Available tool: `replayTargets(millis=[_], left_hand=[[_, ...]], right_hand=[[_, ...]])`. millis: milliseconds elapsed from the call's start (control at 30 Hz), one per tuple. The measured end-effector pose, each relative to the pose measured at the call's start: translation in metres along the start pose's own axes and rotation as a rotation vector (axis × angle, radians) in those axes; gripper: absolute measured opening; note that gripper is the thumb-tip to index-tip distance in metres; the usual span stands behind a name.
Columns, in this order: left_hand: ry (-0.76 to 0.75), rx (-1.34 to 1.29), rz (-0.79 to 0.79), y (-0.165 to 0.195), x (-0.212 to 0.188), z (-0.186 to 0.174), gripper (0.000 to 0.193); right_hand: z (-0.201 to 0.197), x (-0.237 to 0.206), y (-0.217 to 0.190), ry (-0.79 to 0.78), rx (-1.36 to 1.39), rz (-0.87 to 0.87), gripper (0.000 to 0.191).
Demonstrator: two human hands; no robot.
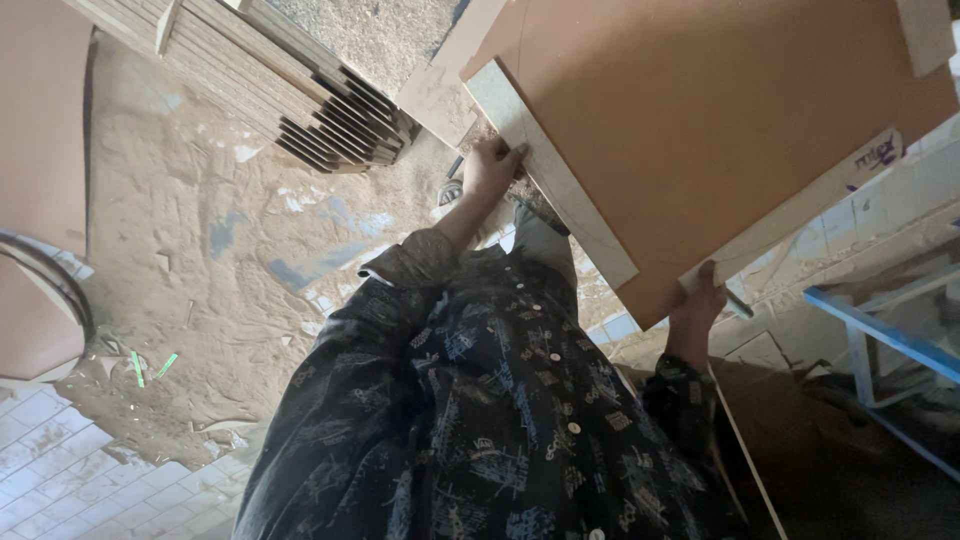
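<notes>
- Sawdust-covered floor [190, 230] lies below me.
- My left hand [490, 165] grips the brown board's [700, 120] edge strip.
- My right hand [700, 300] probably clasps its near corner; board's length runs away up-right.

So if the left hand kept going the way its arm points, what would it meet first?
The left hand already touches the pale strip along the brown board. Going further, it would likely press into that board, though depth is unclear.

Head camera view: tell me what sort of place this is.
Probably a woodworking or board-cutting workshop. Sawdust covers the tiled floor, a stack of flat light wooden boards lies nearby, and both hands, left hand and right hand, hold a large brown fibreboard panel.
</notes>
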State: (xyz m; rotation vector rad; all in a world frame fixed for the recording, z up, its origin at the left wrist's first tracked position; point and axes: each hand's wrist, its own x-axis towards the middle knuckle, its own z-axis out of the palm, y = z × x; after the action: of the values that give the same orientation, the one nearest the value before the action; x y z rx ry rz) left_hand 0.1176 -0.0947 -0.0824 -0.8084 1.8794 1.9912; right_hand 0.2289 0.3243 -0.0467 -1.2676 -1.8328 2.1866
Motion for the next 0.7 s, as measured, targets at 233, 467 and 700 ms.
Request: replayTargets(millis=[233,467,700], left_hand=[[0.033,0.058,-0.022,0.008,0.015,-0.007,0.027],[0.035,0.053,0.026,0.001,0.014,-0.017,0.03],[0.041,0.096,0.025,-0.004,0.006,-0.027,0.031]], right_hand=[[0.009,-0.016,0.018,-0.129,-0.119,-0.164,0.046],[0.01,-0.032,0.026,-0.089,-0.62,-0.345,0.045],[0.016,-0.043,0.031,0.029,0.01,-0.066,0.048]])
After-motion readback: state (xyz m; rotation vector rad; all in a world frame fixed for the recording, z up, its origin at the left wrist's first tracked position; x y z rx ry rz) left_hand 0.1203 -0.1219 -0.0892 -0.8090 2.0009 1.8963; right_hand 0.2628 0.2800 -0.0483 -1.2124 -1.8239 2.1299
